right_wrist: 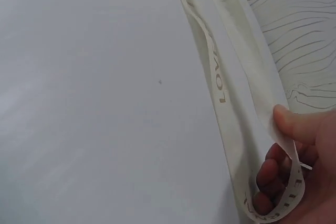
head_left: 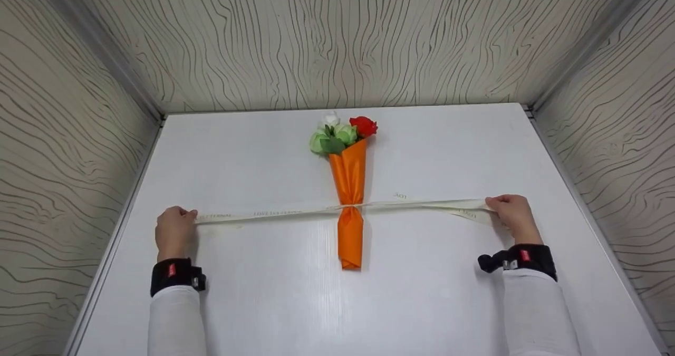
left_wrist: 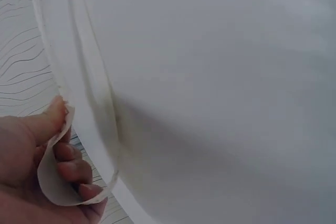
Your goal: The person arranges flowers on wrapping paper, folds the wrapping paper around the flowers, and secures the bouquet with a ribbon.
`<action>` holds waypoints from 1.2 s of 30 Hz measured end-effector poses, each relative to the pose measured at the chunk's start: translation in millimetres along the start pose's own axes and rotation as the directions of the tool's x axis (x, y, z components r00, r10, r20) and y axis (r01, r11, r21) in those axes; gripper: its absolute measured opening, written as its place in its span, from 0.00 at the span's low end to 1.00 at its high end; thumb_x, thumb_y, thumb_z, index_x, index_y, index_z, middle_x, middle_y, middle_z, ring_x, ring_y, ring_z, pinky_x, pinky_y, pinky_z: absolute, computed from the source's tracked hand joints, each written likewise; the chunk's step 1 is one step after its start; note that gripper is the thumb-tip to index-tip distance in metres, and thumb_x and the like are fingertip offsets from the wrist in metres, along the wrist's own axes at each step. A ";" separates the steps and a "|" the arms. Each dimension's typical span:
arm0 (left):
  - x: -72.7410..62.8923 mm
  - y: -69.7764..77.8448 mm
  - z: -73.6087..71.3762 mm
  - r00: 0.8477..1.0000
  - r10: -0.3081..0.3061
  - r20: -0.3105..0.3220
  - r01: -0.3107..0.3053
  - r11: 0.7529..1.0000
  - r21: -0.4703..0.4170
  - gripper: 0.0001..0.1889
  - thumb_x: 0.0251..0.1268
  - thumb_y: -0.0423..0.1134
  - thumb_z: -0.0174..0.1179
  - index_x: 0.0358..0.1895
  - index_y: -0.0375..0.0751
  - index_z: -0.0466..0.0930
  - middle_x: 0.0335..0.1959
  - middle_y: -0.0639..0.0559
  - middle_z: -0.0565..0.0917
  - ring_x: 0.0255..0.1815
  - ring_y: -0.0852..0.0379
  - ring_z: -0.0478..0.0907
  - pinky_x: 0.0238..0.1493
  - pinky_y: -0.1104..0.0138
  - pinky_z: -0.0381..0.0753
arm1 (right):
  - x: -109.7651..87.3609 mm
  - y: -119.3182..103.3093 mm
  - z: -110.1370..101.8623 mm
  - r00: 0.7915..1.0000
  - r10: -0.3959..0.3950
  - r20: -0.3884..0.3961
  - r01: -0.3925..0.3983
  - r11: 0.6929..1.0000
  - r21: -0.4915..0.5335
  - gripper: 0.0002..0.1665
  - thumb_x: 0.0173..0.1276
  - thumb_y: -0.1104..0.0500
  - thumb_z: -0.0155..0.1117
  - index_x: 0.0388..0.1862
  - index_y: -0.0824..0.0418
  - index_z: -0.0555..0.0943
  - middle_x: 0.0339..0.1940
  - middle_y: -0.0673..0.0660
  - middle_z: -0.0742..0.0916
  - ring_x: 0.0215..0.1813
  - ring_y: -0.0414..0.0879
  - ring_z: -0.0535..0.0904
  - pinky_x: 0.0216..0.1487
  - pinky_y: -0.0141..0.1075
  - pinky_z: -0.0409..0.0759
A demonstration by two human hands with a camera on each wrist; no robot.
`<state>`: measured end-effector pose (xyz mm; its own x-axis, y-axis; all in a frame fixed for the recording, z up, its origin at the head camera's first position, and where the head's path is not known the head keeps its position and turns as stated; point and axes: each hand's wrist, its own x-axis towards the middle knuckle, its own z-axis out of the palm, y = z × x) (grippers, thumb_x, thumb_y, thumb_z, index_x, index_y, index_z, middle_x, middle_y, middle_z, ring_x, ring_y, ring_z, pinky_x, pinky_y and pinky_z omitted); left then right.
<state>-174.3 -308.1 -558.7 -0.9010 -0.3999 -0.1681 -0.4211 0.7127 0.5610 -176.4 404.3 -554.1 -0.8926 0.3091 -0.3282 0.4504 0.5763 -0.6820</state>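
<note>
A bouquet wrapped in orange paper (head_left: 350, 174) lies in the middle of the white table, its white, green and red flowers (head_left: 343, 133) toward the back. A cream ribbon (head_left: 285, 214) with printed lettering crosses the narrow waist of the wrapping and stretches out to both sides. At the left, my left hand (head_left: 175, 229) pinches one stretch of ribbon; in the left wrist view a loop of it hangs below the thumb. Far to the right, my right hand (head_left: 511, 214) pinches the other stretch, and the right wrist view has the lettered ribbon (right_wrist: 222, 98) looping under the curled fingers.
The white table (head_left: 274, 308) meets a wood-grain patterned panel (head_left: 337, 45) at the back. Similar panels rise on the left and right, with grey metal rails (head_left: 113, 55) at the corners. Black straps (head_left: 171, 277) with cameras sit on both wrists.
</note>
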 end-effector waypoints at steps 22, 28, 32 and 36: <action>-27.1 103.6 80.5 0.812 0.485 0.326 -0.520 0.854 0.024 0.19 0.41 0.39 0.70 0.41 0.43 0.80 0.36 0.50 0.76 0.37 0.53 0.72 0.42 0.58 0.69 | -7.2 -69.0 85.1 0.887 -0.442 0.133 0.461 0.827 -0.322 0.17 0.55 0.59 0.64 0.45 0.62 0.78 0.39 0.59 0.80 0.43 0.54 0.74 0.48 0.50 0.65; -33.8 106.6 89.1 0.789 0.526 0.319 -0.568 0.821 0.052 0.11 0.37 0.37 0.71 0.28 0.48 0.81 0.27 0.56 0.74 0.29 0.58 0.69 0.35 0.63 0.68 | -5.9 -60.6 86.1 0.880 -0.460 0.121 0.472 0.810 -0.348 0.07 0.55 0.58 0.64 0.30 0.61 0.80 0.28 0.54 0.79 0.32 0.49 0.73 0.37 0.44 0.68; -33.9 103.7 89.8 0.768 0.551 0.328 -0.588 0.808 0.020 0.04 0.44 0.37 0.67 0.24 0.47 0.82 0.24 0.58 0.74 0.28 0.60 0.71 0.33 0.66 0.70 | -5.0 -57.0 82.9 0.881 -0.454 0.134 0.473 0.831 -0.293 0.06 0.57 0.59 0.62 0.29 0.62 0.78 0.27 0.54 0.79 0.32 0.49 0.73 0.36 0.42 0.69; -32.5 100.4 90.2 0.773 0.543 0.330 -0.576 0.817 0.006 0.02 0.52 0.37 0.61 0.26 0.45 0.80 0.24 0.59 0.74 0.28 0.60 0.71 0.33 0.66 0.71 | -2.1 -57.8 79.1 0.877 -0.460 0.141 0.480 0.853 -0.204 0.05 0.59 0.61 0.60 0.30 0.63 0.77 0.27 0.56 0.79 0.32 0.49 0.73 0.35 0.40 0.70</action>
<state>-196.7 -171.6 -570.0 -0.9590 0.2678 -0.0928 0.1747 0.8164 0.5504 -202.2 310.5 -565.7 -0.9927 -0.1004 -0.0661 -0.0400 0.7941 -0.6064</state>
